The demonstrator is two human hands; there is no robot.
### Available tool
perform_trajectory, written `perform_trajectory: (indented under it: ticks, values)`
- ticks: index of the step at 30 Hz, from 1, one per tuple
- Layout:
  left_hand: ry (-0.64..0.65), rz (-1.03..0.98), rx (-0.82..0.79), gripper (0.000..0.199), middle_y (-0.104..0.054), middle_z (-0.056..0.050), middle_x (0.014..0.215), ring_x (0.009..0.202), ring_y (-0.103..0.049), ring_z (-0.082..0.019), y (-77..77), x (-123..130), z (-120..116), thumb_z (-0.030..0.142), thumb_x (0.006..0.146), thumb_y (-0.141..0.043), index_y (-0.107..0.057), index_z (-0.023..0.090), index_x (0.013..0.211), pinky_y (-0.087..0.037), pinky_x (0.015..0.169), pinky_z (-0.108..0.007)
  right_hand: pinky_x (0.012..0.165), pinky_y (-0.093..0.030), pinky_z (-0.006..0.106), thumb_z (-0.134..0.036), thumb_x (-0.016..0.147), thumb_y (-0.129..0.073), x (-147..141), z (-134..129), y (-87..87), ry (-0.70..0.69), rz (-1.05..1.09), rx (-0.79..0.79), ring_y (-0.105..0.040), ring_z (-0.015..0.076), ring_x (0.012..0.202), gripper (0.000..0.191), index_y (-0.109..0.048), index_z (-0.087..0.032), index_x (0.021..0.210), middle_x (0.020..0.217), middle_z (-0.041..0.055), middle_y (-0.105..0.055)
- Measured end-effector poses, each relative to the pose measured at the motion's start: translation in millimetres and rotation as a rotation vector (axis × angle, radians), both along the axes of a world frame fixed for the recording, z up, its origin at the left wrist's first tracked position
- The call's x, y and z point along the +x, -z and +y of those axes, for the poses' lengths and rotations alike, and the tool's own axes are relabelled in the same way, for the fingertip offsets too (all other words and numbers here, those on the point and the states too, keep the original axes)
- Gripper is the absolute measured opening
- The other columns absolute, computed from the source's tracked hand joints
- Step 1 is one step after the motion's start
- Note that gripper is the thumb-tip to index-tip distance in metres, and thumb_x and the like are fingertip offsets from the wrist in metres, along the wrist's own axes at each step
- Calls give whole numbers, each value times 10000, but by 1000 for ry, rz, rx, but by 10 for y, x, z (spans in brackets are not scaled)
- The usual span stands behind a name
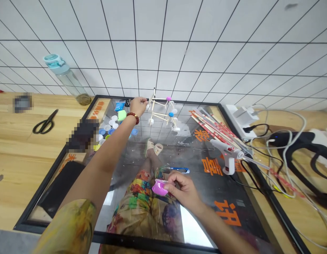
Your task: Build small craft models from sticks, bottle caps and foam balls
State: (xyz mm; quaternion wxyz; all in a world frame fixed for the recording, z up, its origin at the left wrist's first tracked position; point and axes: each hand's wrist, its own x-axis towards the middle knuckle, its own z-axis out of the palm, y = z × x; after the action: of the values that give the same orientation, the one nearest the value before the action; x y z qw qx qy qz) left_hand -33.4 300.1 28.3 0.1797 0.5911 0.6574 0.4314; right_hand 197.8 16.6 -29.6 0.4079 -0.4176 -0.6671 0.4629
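Observation:
My right hand [183, 188] pinches a bright pink packet [159, 187], with shiny wrapping, above the glossy panel near its front. At the back of the panel my left hand [139, 107] has its fingers closed at the left side of a small frame of pale sticks [160, 114]. Whether the fingertips grip a part of it or something small, I cannot make out. The frame stands upright and carries a pink blob [168, 98], a blue blob [171, 114] and white pieces at its lower ends. A blue-handled tool [180, 170] lies just beyond my right hand.
Small coloured caps [109, 128] and a blue packet [119, 106] lie by my left forearm. Scissors [45, 122] and a bottle [71, 83] are left. Sticks [215, 127], a glue gun [227, 155], a power strip [239, 121] and tangled cables are right. A tiled wall [163, 54] rises behind.

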Motion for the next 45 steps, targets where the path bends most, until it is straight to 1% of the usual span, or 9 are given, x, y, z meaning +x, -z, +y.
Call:
perform_trajectory:
  ticks: [6, 14, 18, 22, 27, 33, 39, 42, 45]
  values:
    - [19, 44, -43, 141, -769, -71, 908, 894, -669, -217, 9, 98, 57, 184, 827, -652, -784, 152, 868, -482, 874, -302, 544, -398, 244, -456, 875, -714, -1, -6, -22, -14, -10, 32, -524, 116, 573, 342, -613, -201, 670, 640, -4, -614]
    - [-5, 143, -53, 152, -740, -115, 974, 963, -648, -250, 53, 108, 112, 152, 901, -557, -700, 162, 848, -464, 887, -340, 563, -419, 239, -435, 878, -717, 2, -16, -15, -18, -13, 3, -530, 115, 593, 318, -612, -201, 689, 661, -4, -615]
    - [23, 121, -45, 174, -750, -97, 1025, 984, -656, -230, 101, 55, 92, 154, 910, -532, -705, 162, 900, -470, 910, -333, 559, -416, 225, -381, 873, -733, 3, -14, -24, -24, 7, 21, -523, 107, 590, 282, -609, -200, 697, 664, -9, -617]
    - [63, 128, -37, 173, -761, -60, 1059, 986, -667, -214, 117, 33, 53, 211, 886, -577, -729, 175, 960, -490, 902, -320, 565, -413, 218, -339, 874, -737, 1, -15, -41, -28, 11, 36, -522, 104, 601, 264, -596, -200, 698, 667, -12, -615]
    - [28, 168, -34, 172, -766, -52, 978, 897, -667, -208, 93, 62, 73, 214, 874, -564, -732, 181, 869, -502, 851, -324, 585, -408, 226, -325, 883, -729, 4, -22, -20, -40, 8, 44, -521, 106, 617, 263, -578, -204, 706, 669, -18, -594]
    - [28, 239, 10, 102, -702, -63, 910, 868, -627, -216, 97, 100, 101, 170, 833, -581, -587, 199, 736, -481, 789, -333, 590, -410, 227, -330, 887, -728, 16, -35, 15, -42, -2, 53, -533, 106, 625, 248, -588, -204, 725, 685, -16, -610]
    - [24, 196, 124, 302, -588, -50, 823, 853, -584, -227, 171, 113, 137, 62, 770, -600, -374, 237, 674, -461, 771, -346, 598, -415, 224, -326, 895, -721, 17, -25, -2, -44, 0, 68, -547, 104, 637, 235, -597, -205, 735, 694, -14, -635]
    - [20, 138, 128, 340, -541, -28, 736, 807, -578, -223, 198, 112, 166, 46, 766, -597, -345, 241, 648, -459, 755, -340, 587, -410, 224, -346, 897, -717, 11, -23, -19, -43, -9, 65, -540, 103, 625, 250, -597, -205, 729, 685, -14, -630]
    - [-14, 65, 142, 316, -544, -18, 703, 771, -581, -210, 212, 110, 188, 24, 758, -584, -382, 235, 638, -461, 751, -329, 575, -404, 226, -366, 905, -705, 5, -23, -34, -39, -13, 64, -531, 104, 614, 270, -594, -205, 718, 673, -14, -619]
